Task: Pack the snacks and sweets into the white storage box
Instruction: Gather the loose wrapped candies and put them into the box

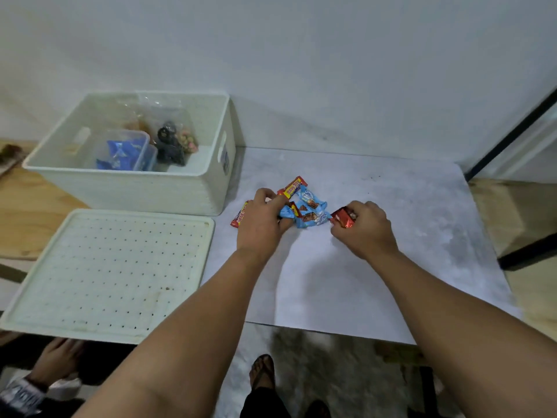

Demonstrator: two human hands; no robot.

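A small heap of wrapped snacks lies on the white sheet (376,267): light blue packets (312,211) and red-and-yellow bars (293,186). My left hand (263,220) is closed on the left side of the heap, gripping blue and red wrappers. My right hand (366,229) is shut on a red-brown wrapped sweet (342,218) just right of the heap. The white storage box (135,188) stands open at the back left. It holds a clear tub of blue packets (123,152) and clear bags of dark and pink sweets (173,143).
The box's perforated white lid (108,273) lies flat in front of the box. A wooden surface (33,206) shows at the left and right edges. A black frame (512,140) leans at the far right. Another person's hand (57,357) and a foot (262,372) are below.
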